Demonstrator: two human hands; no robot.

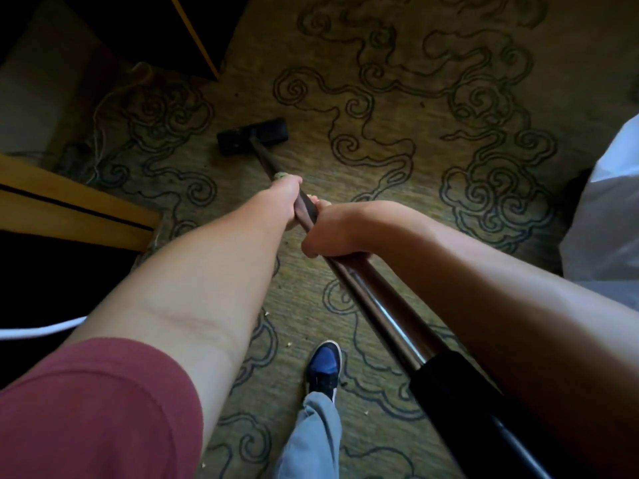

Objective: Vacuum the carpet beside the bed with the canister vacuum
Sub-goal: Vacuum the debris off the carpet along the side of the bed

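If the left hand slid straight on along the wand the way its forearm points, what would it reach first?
Probably the black floor nozzle at the far end of the dark brown metal wand. The left hand grips the wand ahead of the right hand, and only bare wand shows between; depth is uncertain.

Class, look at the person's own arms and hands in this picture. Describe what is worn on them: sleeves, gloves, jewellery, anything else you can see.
The left arm has a short dark-red sleeve ending above the elbow; the forearm below it is bare. No sleeve shows on the right arm within the frame. The left hand and right hand wear no gloves, and no watch or bracelet shows on either wrist. Rings cannot be made out.
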